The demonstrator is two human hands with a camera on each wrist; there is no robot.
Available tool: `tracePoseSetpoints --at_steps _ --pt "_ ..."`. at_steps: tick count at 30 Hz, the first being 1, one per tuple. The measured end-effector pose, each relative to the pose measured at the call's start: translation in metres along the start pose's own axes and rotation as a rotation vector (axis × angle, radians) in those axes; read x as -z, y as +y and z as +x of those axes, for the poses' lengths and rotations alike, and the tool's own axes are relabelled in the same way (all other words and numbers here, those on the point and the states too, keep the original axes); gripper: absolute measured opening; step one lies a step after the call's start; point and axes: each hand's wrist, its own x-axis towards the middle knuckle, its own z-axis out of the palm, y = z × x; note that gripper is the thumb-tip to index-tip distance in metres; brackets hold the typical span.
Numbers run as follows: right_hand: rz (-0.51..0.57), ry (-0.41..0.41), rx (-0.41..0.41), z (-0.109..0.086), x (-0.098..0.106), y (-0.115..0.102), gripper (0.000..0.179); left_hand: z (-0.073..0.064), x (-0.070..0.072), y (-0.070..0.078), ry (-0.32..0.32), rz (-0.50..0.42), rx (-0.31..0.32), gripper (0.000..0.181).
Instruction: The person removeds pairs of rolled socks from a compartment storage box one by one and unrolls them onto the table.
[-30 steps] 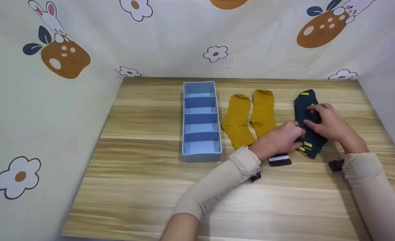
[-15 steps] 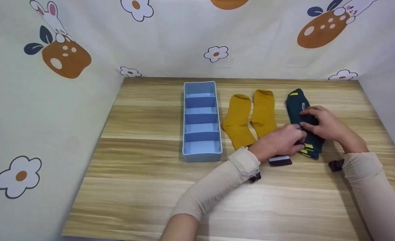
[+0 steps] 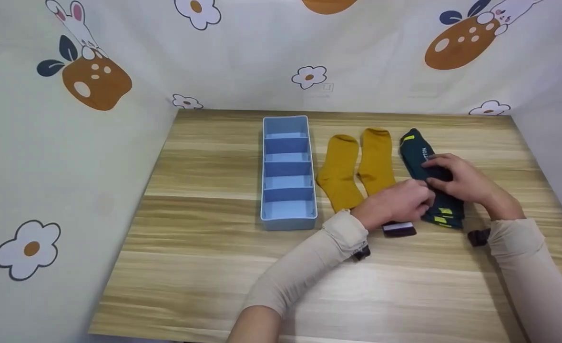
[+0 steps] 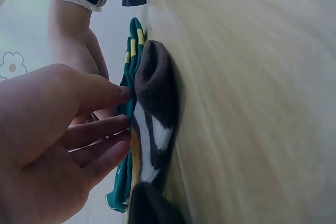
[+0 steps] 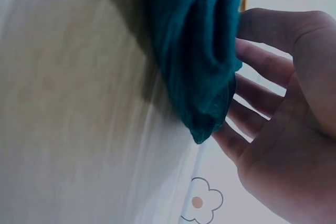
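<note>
A stack of dark green socks (image 3: 415, 148) with yellow marks lies flat at the right, toe end tilted to the left. My right hand (image 3: 464, 178) rests on its right side, fingers spread over the fabric; in the right wrist view the fingertips touch the folded green layers (image 5: 194, 61). My left hand (image 3: 401, 202) is at the stack's left edge, with thumb and fingertips against the green fabric in the left wrist view. Beneath the left hand lies a dark brown sock with white stripes (image 4: 157, 82), partly hidden by the hand in the head view.
Two mustard-yellow socks (image 3: 340, 171) lie side by side left of the green ones, one partly covered by the left forearm. Beyond them stands a blue organizer box (image 3: 288, 224) with several compartments. A patterned curtain (image 3: 242, 57) borders the wooden table (image 3: 199, 267).
The green stack has turned, its toe end swinging left and its cuff end shifting slightly right. The right hand has moved a little left with it; the left hand has barely moved.
</note>
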Motion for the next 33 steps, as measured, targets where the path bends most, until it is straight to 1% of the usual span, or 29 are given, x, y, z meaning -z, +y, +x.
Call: tracePoseSetpoints --at_steps 5,13,19,26,30,33 --pt "0.005 0.009 0.015 0.0 -0.001 0.002 0.036 -0.002 -0.001 -0.001 -0.006 -0.012 0.004 0.023" --pt "0.015 0.016 0.015 0.001 -0.002 0.003 0.036 -0.005 -0.001 -0.004 -0.025 -0.048 0.024 0.024" --pt "0.022 0.003 -0.005 0.001 -0.001 0.003 0.036 -0.006 0.001 -0.004 -0.03 -0.057 0.022 0.024" --pt "0.004 0.042 0.029 -0.001 -0.001 0.004 0.038 -0.006 0.0 -0.004 -0.039 -0.071 0.035 0.027" --pt "0.036 0.042 -0.003 0.0 0.0 0.004 0.04 -0.007 0.001 -0.009 -0.037 -0.104 0.041 0.03" --pt "0.055 0.086 -0.079 0.0 0.005 0.004 0.039 -0.008 0.004 -0.015 -0.019 -0.115 0.073 0.034"
